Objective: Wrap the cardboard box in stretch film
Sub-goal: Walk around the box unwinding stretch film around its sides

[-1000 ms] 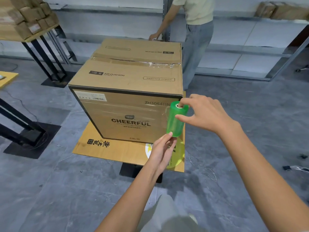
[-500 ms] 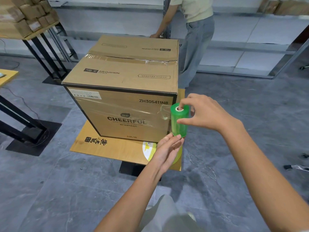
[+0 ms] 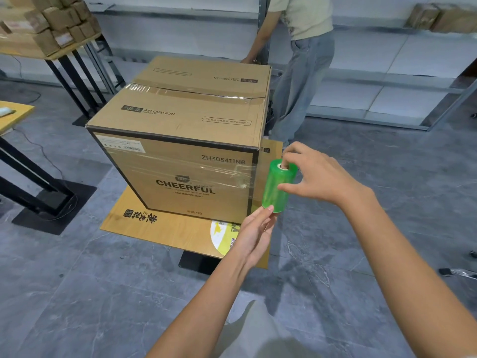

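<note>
A large cardboard box (image 3: 180,140) printed CHEERFUL stands on a small wooden table (image 3: 165,228). A band of clear stretch film (image 3: 196,171) lies across its front face and runs to a green film roll (image 3: 277,187) held upright just off the box's front right corner. My right hand (image 3: 317,177) holds the roll from above, a finger in the core's top end and the thumb against its side. My left hand (image 3: 255,233) supports the roll from below with straight fingers touching its bottom end.
Another person (image 3: 302,63) stands right behind the box at a metal shelving unit (image 3: 387,81). A black-legged table (image 3: 51,47) stacked with small cartons is at the back left, another table (image 3: 15,115) at the left edge. Grey tiled floor (image 3: 361,241) surrounds the box.
The roll and both hands have moved right, past the box's front right corner, drawing the film along the front face. My view has shifted with them.
</note>
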